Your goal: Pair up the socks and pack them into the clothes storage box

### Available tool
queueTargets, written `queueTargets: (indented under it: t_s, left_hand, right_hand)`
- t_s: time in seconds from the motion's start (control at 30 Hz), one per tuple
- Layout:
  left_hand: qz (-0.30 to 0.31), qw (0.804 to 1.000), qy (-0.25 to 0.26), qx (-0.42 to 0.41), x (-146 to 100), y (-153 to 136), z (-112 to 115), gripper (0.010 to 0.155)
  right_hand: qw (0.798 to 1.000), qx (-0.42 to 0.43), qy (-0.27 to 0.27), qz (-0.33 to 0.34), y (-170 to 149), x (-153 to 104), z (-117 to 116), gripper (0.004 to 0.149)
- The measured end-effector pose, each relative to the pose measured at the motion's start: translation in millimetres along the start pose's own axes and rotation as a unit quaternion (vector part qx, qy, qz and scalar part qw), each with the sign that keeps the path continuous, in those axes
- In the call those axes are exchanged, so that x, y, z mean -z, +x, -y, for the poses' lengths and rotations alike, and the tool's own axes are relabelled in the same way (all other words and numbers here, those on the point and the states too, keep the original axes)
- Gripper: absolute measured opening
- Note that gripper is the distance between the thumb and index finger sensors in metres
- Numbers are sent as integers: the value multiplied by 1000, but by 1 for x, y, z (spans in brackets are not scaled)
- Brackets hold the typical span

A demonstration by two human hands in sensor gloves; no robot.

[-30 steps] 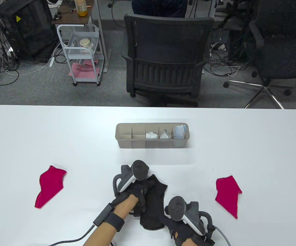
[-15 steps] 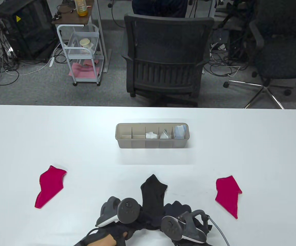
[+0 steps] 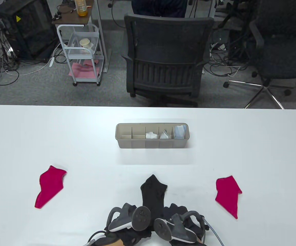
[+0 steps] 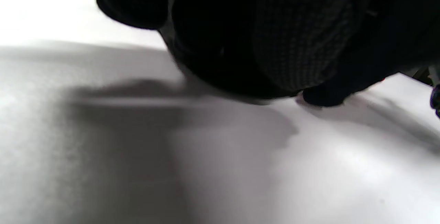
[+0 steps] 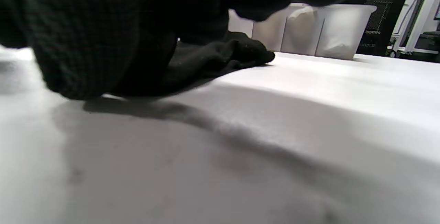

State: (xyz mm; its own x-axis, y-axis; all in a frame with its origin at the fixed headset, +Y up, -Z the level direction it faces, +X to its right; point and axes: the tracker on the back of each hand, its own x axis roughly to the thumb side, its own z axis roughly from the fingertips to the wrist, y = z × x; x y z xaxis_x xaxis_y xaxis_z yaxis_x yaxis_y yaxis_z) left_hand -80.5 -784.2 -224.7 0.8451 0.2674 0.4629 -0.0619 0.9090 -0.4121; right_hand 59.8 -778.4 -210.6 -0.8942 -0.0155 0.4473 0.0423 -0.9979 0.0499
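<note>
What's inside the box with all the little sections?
The storage box has five sections. The three on the right hold rolled socks: white, whitish and pale blue. The two left sections look empty, though their near corners are hidden by the wall.

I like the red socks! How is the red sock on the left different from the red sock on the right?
The left red sock lies longer and slimmer, slanting down to the left. The right red sock looks shorter and wider, with its narrow end pointing down to the right. Both are the same bright red, lie flat on the white table, and no hand touches them.
</note>
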Motion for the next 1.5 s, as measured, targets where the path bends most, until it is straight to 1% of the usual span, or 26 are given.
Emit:
queueTargets:
  t_s: [0.07,0.13,0.2,0.27,0.3,0.37,0.43,0.53,0.57,0.63,0.7,0.77,0.87,0.93,0.97,1.0,1.03,1.07,1.1,1.17,1.2,1.23,1.3,1.33,1.43,1.5]
  left_hand:
    - [-11,1000,3,8,6,0,4,68]
    - [-24,1000,18,8,12,-1,2,62]
    - [-45,998,31,-24,17,-5,-4,55]
    - [-83,995,19,-56,21,-10,-7,60]
    - [-101,992,10,-78,24,-13,-8,43]
    - [-140,984,-11,-114,30,-18,-10,41]
    - [-163,979,-27,-116,35,-22,-11,35]
    - [-184,976,-68,-97,43,-22,-12,34]
    - [-187,975,-69,-94,45,-21,-13,34]
    - [-191,976,-71,-77,48,-20,-14,34]
    - [-196,975,-72,-73,48,-19,-15,35]
    - [-198,974,-73,-80,47,-21,-15,37]
    - [-187,976,-56,-102,41,-23,-13,40]
    - [-139,983,-20,-115,34,-23,-13,40]
    - [-128,985,-14,-115,31,-24,-13,40]
    - [-111,988,-10,-107,24,-24,-15,41]
    - [-93,991,-5,-99,18,-24,-17,44]
    - [-88,992,1,-92,14,-23,-18,52]
    - [-78,994,24,-75,8,-20,-19,54]
    - [-51,996,61,-46,2,-14,-19,59]
    - [-36,996,77,-35,1,-10,-17,58]
    - [-38,996,78,-25,2,-7,-15,57]
    - [-43,996,76,8,8,-2,-11,62]
    - [-44,995,83,19,11,0,-10,54]
    - [-41,991,114,56,18,4,-10,47]
    - [-51,993,99,48,23,3,-13,44]
  right_hand:
    - [1000,18,3,-18,-3,4,-2,43]
    - [998,47,16,-43,-7,8,-3,41]
    - [992,89,37,-82,-13,12,-6,38]
    - [979,139,71,-129,-18,14,-9,37]
    - [969,169,88,-160,-21,15,-10,37]
    - [953,195,108,-205,-24,17,-12,36]
    - [949,192,115,-224,-25,18,-13,35]
    - [952,199,113,-205,-26,15,-10,36]
    - [954,198,112,-193,-26,13,-8,38]
    - [965,179,116,-155,-24,9,-7,49]
    - [976,132,115,-126,-19,7,-7,58]
    - [987,83,98,-101,-11,8,-8,61]
    - [991,58,36,-114,-8,13,-6,44]
    - [984,92,61,-141,-12,16,-7,42]
    - [980,109,68,-153,-14,17,-7,41]
    - [969,147,85,-179,-19,18,-9,40]
    - [958,187,96,-197,-23,19,-10,39]
    - [950,207,104,-209,-25,19,-12,39]
    - [940,233,117,-221,-30,21,-13,38]
    - [930,254,128,-232,-35,23,-14,37]
    - [924,265,135,-240,-37,24,-15,36]
    - [922,268,137,-245,-37,24,-15,36]
    - [924,255,130,-253,-37,26,-14,34]
    - [926,248,129,-253,-36,26,-15,34]
    - [925,255,118,-256,-37,24,-16,33]
    - [931,247,107,-247,-37,22,-14,34]
